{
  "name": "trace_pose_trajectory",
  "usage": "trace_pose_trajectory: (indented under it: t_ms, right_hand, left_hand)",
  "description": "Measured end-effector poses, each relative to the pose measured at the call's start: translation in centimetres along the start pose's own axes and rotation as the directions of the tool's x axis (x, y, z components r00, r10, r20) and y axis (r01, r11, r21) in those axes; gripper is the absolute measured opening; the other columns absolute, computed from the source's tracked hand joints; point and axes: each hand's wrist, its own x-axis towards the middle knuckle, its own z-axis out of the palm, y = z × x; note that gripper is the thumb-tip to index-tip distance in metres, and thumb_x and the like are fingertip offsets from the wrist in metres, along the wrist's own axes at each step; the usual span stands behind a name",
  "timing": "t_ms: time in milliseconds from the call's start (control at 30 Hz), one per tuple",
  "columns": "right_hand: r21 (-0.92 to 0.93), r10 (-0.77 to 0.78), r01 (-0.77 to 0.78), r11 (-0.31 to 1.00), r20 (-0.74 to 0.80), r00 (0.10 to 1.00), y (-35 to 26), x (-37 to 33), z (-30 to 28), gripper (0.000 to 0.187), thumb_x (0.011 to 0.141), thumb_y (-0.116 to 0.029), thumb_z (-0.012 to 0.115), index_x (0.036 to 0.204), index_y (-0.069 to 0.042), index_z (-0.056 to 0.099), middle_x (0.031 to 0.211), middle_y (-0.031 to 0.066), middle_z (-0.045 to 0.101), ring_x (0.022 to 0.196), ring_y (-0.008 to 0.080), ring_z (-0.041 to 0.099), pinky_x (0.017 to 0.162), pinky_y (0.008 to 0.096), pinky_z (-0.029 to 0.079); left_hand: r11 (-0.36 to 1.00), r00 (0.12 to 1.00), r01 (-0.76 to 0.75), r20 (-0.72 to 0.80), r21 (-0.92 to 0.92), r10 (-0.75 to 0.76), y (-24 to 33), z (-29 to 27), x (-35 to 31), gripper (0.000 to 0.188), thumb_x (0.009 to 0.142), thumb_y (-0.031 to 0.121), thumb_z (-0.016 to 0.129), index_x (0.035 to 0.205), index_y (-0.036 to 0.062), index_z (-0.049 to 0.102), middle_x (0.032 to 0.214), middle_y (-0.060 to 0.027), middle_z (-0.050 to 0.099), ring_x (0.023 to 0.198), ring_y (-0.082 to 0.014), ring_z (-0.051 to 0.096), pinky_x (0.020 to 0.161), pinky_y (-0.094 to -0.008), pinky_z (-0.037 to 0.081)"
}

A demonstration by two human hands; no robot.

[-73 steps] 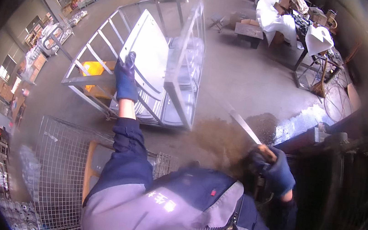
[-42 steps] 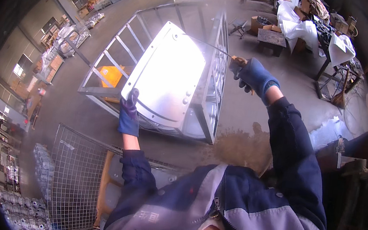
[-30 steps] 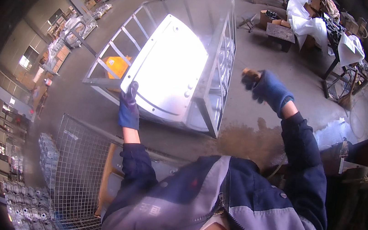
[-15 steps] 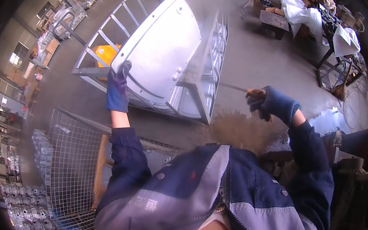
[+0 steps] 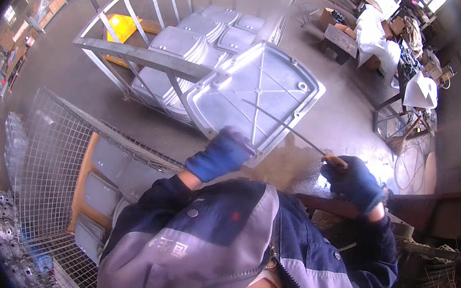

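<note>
My left hand [image 5: 222, 153], in a blue work glove, is closed on the near edge of a silver cast metal panel [image 5: 276, 77]. The panel is tilted, showing a face with crossing ribs, a raised rim and small corner holes. In my gloved right hand [image 5: 357, 184] is a thin file [image 5: 300, 135], gripped by its wooden handle. Its long dark rod reaches leftward across the panel's face; whether it touches the metal I cannot tell.
A metal-framed cage [image 5: 185, 66] ahead holds stacks of similar panels [image 5: 179, 43], with a yellow object [image 5: 121, 28] behind its bars. Lower left stands a wire mesh basket [image 5: 51, 151] containing more grey panels [image 5: 101, 190]. A cluttered bench [image 5: 404, 67] is at far right.
The panel has come away from the cage, rightward and nearer me, and now shows its ribbed face. My left hand moved right with it; the file now lies across it in view.
</note>
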Motion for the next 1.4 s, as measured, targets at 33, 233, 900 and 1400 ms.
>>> trace_pose_trajectory:
  t_ms: [33,233,900,1400]
  right_hand:
    - [-0.163,-0.053,0.046,0.986,-0.035,0.998,-0.4,0.9,0.9,0.028,0.083,-0.018,0.070,0.106,-0.004,0.067,0.088,0.0149,0.070,0.080,0.0231,0.068,0.074,0.0321,0.053]
    - [0.103,-0.049,0.032,0.994,0.174,0.984,0.0,7.5,2.4,0.023,0.089,-0.009,0.062,0.110,-0.001,0.066,0.080,0.0033,0.065,0.062,0.0112,0.061,0.055,0.0229,0.048]
    - [-0.456,-0.355,0.222,0.862,-0.228,0.907,3.6,-10.6,1.7,0.020,0.091,-0.011,0.059,0.109,-0.003,0.061,0.092,0.0091,0.068,0.084,0.0174,0.065,0.068,0.0318,0.053]
    - [0.492,-0.128,0.176,0.853,-0.130,0.983,14.0,-0.4,4.2,0.039,0.091,-0.026,0.059,0.117,0.004,0.057,0.101,0.0110,0.067,0.086,0.0196,0.066,0.066,0.0273,0.053]
  left_hand:
    - [1.000,1.000,-0.006,-0.021,0.023,0.006,0.2,0.8,-0.1,0.009,0.066,0.025,0.061,0.075,0.0258,0.061,0.078,0.0047,0.058,0.071,-0.0155,0.055,0.073,-0.0357,0.037]
    - [0.990,0.992,-0.060,0.119,0.131,0.044,0.0,3.2,-1.0,0.008,0.072,0.019,0.055,0.066,0.0239,0.057,0.066,0.0030,0.055,0.063,-0.0167,0.057,0.063,-0.0349,0.037]
    - [0.996,0.996,0.061,0.067,-0.059,-0.057,-0.1,-1.0,0.8,0.004,0.071,0.021,0.063,0.074,0.0216,0.064,0.071,-0.0002,0.059,0.070,-0.0210,0.058,0.068,-0.0399,0.040]
    - [0.623,0.378,0.767,-0.677,-0.153,-0.632,4.9,-22.8,-10.4,0.041,0.099,0.031,0.046,0.129,0.0035,0.052,0.127,-0.0125,0.058,0.116,-0.0232,0.056,0.100,-0.0355,0.044]
